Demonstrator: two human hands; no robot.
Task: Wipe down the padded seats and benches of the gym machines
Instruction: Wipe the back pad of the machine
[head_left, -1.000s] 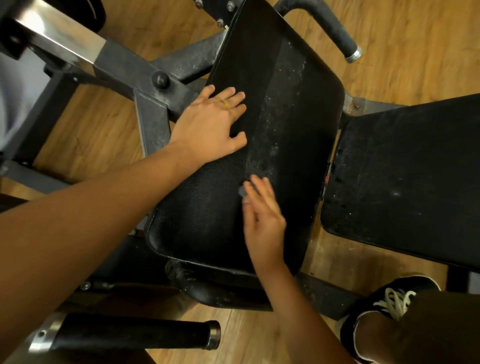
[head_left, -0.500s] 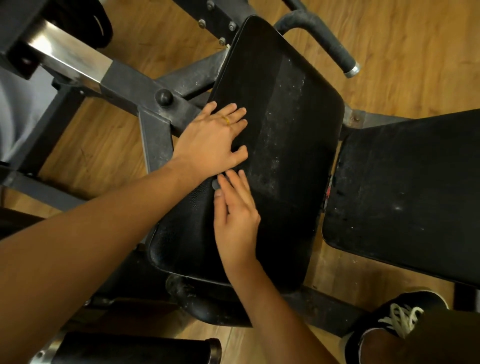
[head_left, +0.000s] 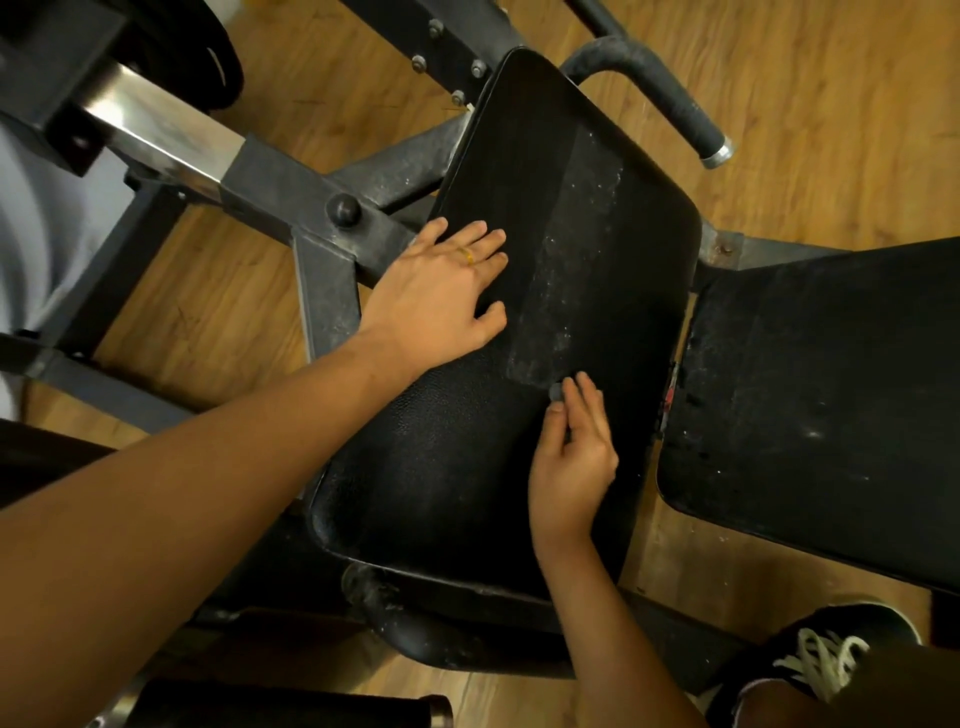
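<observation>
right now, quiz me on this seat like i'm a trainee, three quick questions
1. True or false: the left hand lies flat on the seat pad.
2. Multiple choice: the dusty strip on that pad runs
A) under the left hand
B) away from the right hand, toward the pad's far end
C) along the pad's near edge
3. Fill in: the second pad lies to the ___ of the seat pad.

Key: 1 true; 2 B; 3 right
</observation>
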